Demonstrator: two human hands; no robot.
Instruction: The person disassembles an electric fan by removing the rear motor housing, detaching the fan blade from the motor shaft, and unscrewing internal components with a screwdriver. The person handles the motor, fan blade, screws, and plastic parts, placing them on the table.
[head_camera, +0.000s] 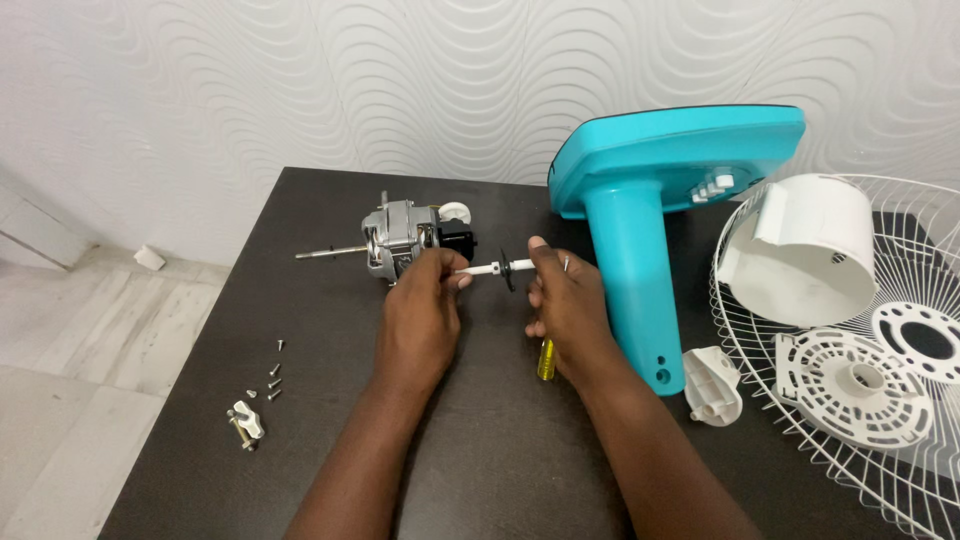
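Both forearms enter from the bottom edge and meet over the middle of the dark worktop (500, 470). Left hand (420, 315) has its grip closed on the rear of the fan motor (400, 243), fingertips at the point where a white rod (490, 268) leaves the housing. Right hand (567, 310) pinches the far end of that rod, beside a small black disc (507, 270) threaded on it, while the palm also traps a yellow-handled screwdriver (546, 358) whose tip shows above the knuckles. The motor lies on its side near the back of the worktop, its metal shaft (330, 253) pointing left.

Judged from this arrangement, the step in hand is fitting or withdrawing the rod at the motor's rear; which of the two cannot be told. The next move would call for keeping the rod in line with the motor while the left hand steadies the housing.

Loose screws (274, 375) and a small white clip (246, 422) lie at the left. A turquoise fan stand (640, 230) lies to the right, with a white motor cover (805, 250), a white bracket (712, 385) and a wire guard (900, 420) beyond.
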